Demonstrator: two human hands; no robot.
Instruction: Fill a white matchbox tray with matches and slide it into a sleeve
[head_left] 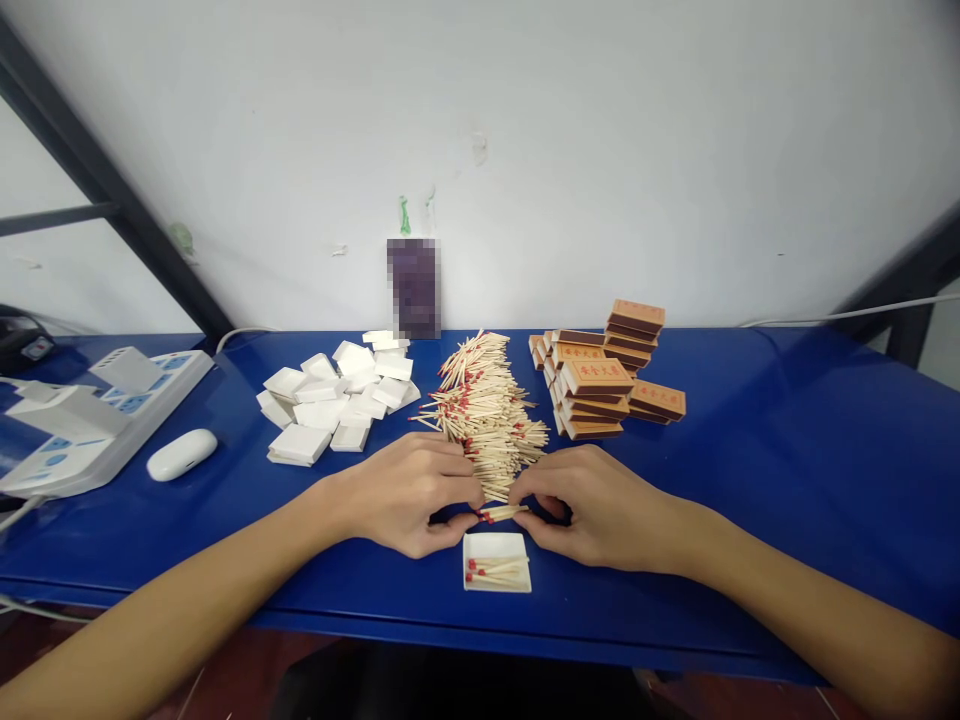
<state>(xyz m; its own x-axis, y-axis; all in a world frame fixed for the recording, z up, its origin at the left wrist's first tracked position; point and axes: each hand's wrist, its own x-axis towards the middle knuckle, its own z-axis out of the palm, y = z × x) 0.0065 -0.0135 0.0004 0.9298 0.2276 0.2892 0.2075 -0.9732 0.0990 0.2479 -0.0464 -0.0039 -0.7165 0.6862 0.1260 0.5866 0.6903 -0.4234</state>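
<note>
Between my two hands is a small bunch of matches, red heads toward the left. My left hand pinches the head end with thumb and finger. At the other end, the thumb and fingers of my right hand close on the bare sticks. Just below them, near the table's front edge, lies a white matchbox tray with a few matches along its lower side. A large heap of loose matches spreads behind my hands, partly covered by my fingers.
White matchbox trays are piled left of the heap. Stacked orange-brown matchbox sleeves stand on its right. Farther left are a white earbud case and a power strip with plugs. The blue table meets a wall behind.
</note>
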